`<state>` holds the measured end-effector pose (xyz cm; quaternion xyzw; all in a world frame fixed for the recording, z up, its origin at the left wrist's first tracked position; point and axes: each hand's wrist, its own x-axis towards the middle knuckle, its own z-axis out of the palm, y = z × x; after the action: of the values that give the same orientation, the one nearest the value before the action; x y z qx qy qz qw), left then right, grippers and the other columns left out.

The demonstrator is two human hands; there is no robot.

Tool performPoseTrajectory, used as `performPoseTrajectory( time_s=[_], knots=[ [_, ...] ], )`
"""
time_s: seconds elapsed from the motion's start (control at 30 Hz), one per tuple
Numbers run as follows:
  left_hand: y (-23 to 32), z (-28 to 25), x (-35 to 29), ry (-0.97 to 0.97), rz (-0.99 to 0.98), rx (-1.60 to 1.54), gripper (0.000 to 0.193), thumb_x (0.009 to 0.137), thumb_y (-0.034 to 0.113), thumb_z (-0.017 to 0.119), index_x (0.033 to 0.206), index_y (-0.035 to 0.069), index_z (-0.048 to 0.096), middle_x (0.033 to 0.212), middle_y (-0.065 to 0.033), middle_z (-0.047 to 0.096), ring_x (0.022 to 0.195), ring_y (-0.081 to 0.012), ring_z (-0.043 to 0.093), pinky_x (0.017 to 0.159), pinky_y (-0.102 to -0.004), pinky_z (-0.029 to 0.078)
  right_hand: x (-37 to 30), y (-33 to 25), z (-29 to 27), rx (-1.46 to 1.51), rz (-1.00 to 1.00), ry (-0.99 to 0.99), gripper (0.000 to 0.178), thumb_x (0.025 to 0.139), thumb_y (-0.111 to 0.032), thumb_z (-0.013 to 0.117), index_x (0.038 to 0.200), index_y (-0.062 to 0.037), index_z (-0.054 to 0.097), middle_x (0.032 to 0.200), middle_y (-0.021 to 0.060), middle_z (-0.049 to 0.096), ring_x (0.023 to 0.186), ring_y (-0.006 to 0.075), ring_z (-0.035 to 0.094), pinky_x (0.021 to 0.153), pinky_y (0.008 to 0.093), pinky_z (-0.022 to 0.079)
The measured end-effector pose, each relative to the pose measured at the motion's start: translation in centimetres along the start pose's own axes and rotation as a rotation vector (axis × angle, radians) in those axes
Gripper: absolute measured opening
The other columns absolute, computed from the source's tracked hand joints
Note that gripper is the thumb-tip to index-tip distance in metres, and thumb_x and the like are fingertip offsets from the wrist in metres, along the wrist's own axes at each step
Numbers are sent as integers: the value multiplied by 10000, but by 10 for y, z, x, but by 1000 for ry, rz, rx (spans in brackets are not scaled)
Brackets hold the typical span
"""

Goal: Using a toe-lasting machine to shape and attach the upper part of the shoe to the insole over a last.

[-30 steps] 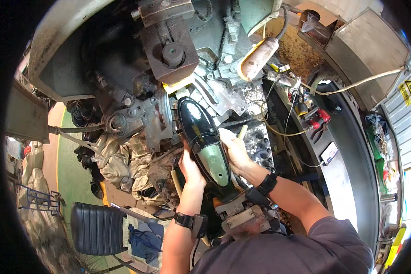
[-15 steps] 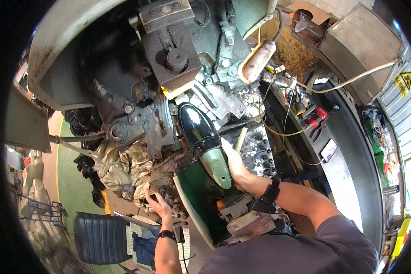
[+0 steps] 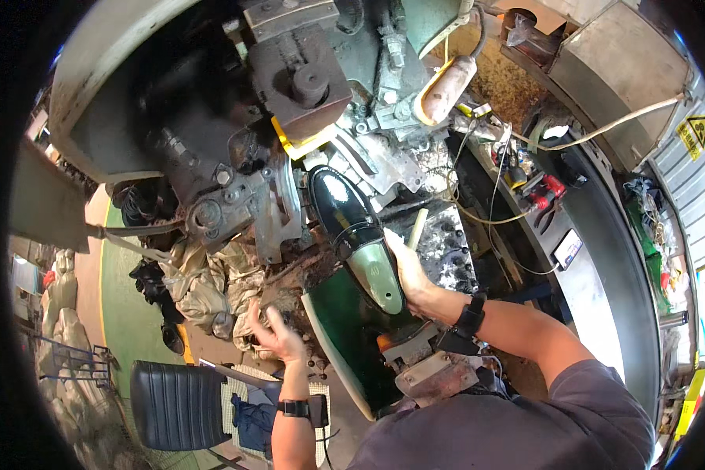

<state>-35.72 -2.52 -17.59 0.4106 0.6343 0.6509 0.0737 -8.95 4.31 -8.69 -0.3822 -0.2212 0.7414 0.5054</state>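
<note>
A glossy black shoe upper (image 3: 336,205) is stretched over a pale green shoe last (image 3: 377,279), its toe pointing away from me at the machine's metal plates (image 3: 377,160). My right hand (image 3: 410,270) grips the last from its right side, thumb along the edge and the other fingers hidden beneath. My left hand (image 3: 278,335) hovers to the left of a green machine guard (image 3: 329,325), fingers spread, holding nothing. Beyond the toe hangs a dark steel block (image 3: 305,86) with a round knob and a yellow-edged lower side.
A grimy lamp (image 3: 449,90) hangs right of the block. Red-handled pliers (image 3: 548,192) and a phone (image 3: 568,251) on a cable lie along the right-hand bench. A black chair (image 3: 176,403) stands lower left. Pale bundled cloth or sacks (image 3: 204,298) lie left of the machine.
My left hand has risen slightly and moved a little right, fingers still spread. The shoe stays at the plates in my right hand, while the whole view has shifted slightly.
</note>
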Motion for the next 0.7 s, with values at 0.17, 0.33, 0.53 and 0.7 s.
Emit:
performPoseTrajectory(
  time_s=[0.17, 0.33, 0.53, 0.7],
  knots=[
    [88, 76, -9, -298, -393, -475, 259, 1005, 93, 611, 1238, -21, 609, 1219, -106, 663, 1125, -183, 618, 1002, -312, 478, 3, 1, -8, -24, -10, 24, 423, 1081, -430, 438, 1221, -94, 653, 1087, 38, 699, 938, 138, 652, 865, 299, 525],
    [124, 114, -20, -426, -940, -1014, 445, 1070, 342, 502, 1332, -4, 596, 1354, -98, 618, 1208, -193, 584, 1059, -332, 438, -8, -9, 2, 25, 116, 38, 584, 1022, -581, 479, 1195, -62, 681, 1077, 90, 721, 922, 189, 679, 828, 332, 555],
    [126, 123, -11, -423, -1133, -1188, 431, 1064, 341, 534, 1320, 0, 598, 1312, -98, 645, 1166, -211, 614, 1015, -374, 484, 5, -16, -7, -30, 135, -20, 542, 1054, -509, 452, 1379, -90, 561, 1276, 98, 658, 1112, 224, 643, 992, 378, 511],
    [128, 133, -16, -267, -1133, -1086, 311, 1031, 283, 620, 1162, 4, 662, 1150, -75, 705, 1002, -191, 659, 887, -358, 536, 26, -17, -14, -26, -124, -91, 385, 1050, -240, 522, 1384, -50, 549, 1317, 55, 628, 1201, 185, 581, 1040, 362, 460]
  ],
)
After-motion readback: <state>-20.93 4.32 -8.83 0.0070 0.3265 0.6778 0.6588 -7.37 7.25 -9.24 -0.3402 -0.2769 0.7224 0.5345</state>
